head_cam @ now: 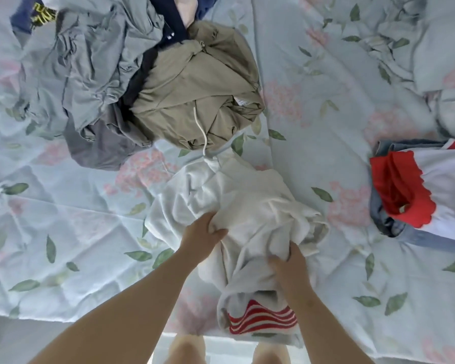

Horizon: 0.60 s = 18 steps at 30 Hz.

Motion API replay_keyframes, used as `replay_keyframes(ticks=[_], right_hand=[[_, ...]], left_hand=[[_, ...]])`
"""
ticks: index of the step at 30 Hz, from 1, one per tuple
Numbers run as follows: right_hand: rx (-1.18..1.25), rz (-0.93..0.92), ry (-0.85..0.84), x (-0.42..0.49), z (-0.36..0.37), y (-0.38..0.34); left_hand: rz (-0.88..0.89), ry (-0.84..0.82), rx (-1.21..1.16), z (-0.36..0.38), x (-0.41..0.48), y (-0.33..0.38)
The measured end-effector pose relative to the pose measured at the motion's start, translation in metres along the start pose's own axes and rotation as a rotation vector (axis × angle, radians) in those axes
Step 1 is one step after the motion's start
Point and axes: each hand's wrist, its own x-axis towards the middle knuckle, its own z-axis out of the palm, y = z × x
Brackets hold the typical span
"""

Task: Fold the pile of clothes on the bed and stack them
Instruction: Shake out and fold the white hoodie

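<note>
Gripping the white garment point(247, 203) at 6 o'clock, both hands are curled into its cloth. The left hand point(204, 233) pinches a fold on its left side, and the right hand point(289, 266) clutches a bunch nearer the striped hem point(260, 317). That hem lies right at the near edge of the bed point(63, 232), so a loosened grip would probably let the piece slide to the floor. It is badly bunched, and folding it without first spreading it flat would likely lock creases in. At its far end a drawstring point(201, 127) from the khaki piece point(195, 82) ends just beside it. A lift might snag the cord and drag the pile point(95, 61) at 11 o'clock. A wide shake-out could also knock the stack point(405, 190) at 3 o'clock.

Both hands' fingertips are buried in cloth. Sleeves and neckline cannot be made out, so I cannot tell what kind of garment it is. The frame cuts off the stack's right side and the pile's top, so neither can be counted.
</note>
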Motion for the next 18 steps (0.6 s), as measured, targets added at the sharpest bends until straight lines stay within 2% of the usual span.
replay_keyframes(ticks=[3,8,12,18], right_hand=[[0.049,-0.070,0.092,-0.019,0.000,-0.037],[0.167,-0.348,0.212,-0.057,-0.016,-0.129],[0.307,-0.597,0.219,-0.089,-0.042,-0.218],[0.513,-0.925,0.144,-0.161,-0.092,-0.325]], left_hand=[[0.064,0.045,-0.162,-0.044,-0.010,0.010],[0.203,0.229,-0.347,-0.135,-0.035,0.067],[0.298,0.392,-0.490,-0.191,-0.062,0.144],[0.553,0.612,-0.617,-0.265,-0.128,0.246]])
